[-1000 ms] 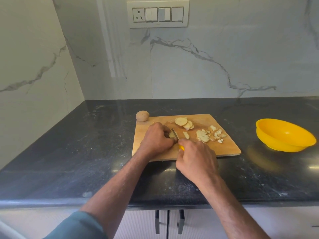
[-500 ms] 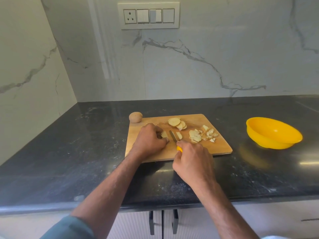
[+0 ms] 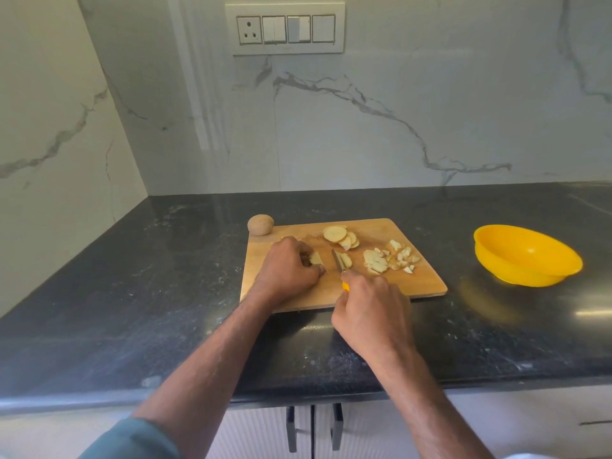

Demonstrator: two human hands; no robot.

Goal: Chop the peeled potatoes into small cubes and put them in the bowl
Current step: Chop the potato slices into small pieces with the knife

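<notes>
A wooden cutting board lies on the black counter. My left hand presses a pale potato piece down on the board's left part. My right hand grips a knife with a yellow handle; its blade rests on the board just right of that piece, beside a cut slice. Round potato slices are stacked at the board's back. A heap of small cubes lies to the right. The yellow bowl stands on the counter right of the board and looks empty.
A whole round potato sits at the board's back left corner. Marble walls close the counter at the back and left, with a switch panel above. The counter's front edge and cabinet handles are below my arms.
The knife blade has shifted slightly right, away from the piece under my left hand, leaving a cut slice beside it. The camera view has drifted a little.
</notes>
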